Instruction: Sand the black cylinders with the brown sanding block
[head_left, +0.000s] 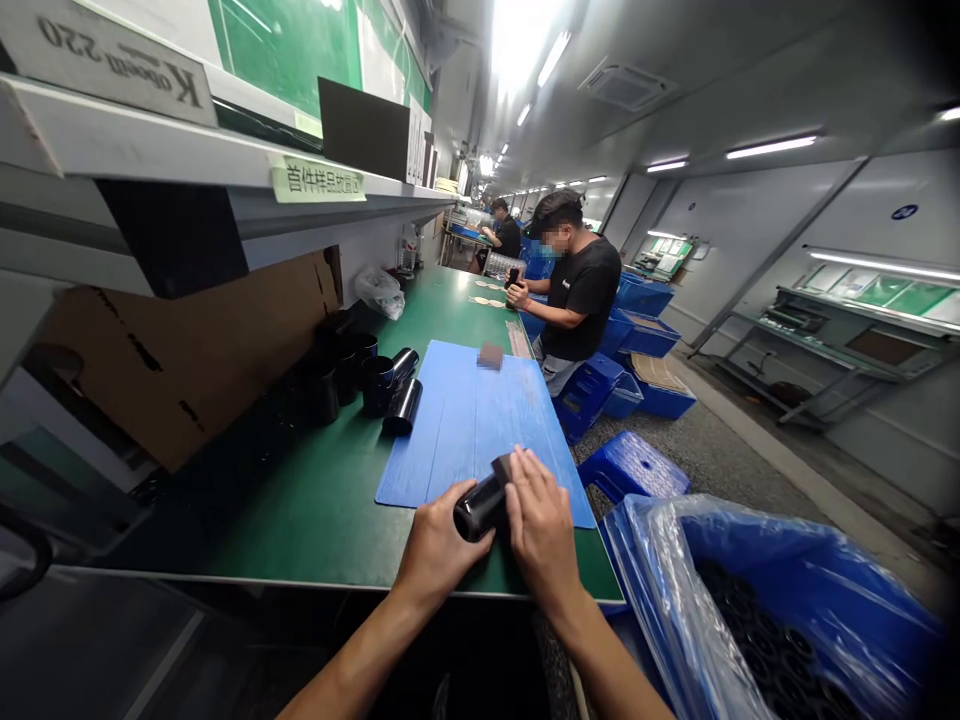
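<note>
**Item 1, work in hand.** One glossy black cylinder (478,508), held low over the near edge of the counter at 6 o'clock, with 12 o'clock taken as straight ahead along the counter. A small flat dark tab (501,468) shows at its upper end, just beside the fingers.

**Item 2, left hand** (441,547). Closed around the cylinder's lower left side, fingers mostly hidden behind it.

**Item 3, right hand** (541,530). Fingers close together and pressed over the cylinder's right side, touching it near the tab.

**Item 4, surroundings.** A blue corrugated mat (469,440) lies on the green counter (274,500), directly ahead of the hands, with a small blurred brownish block (490,356) on it at 12 o'clock. At 10 o'clock, several black cylinders (322,392) stand at the back of the counter, and two more (403,406) lie tilted beside them. Behind these are a cardboard sheet (180,345) and a clear plastic bag (380,292). A plastic-lined blue crate (757,600) at 4 o'clock holds a heap of black rings (772,645). At 2 o'clock, a co-worker in a black T-shirt (577,295) sits across the counter on the far side, both hands around a dark object (515,284).
</note>
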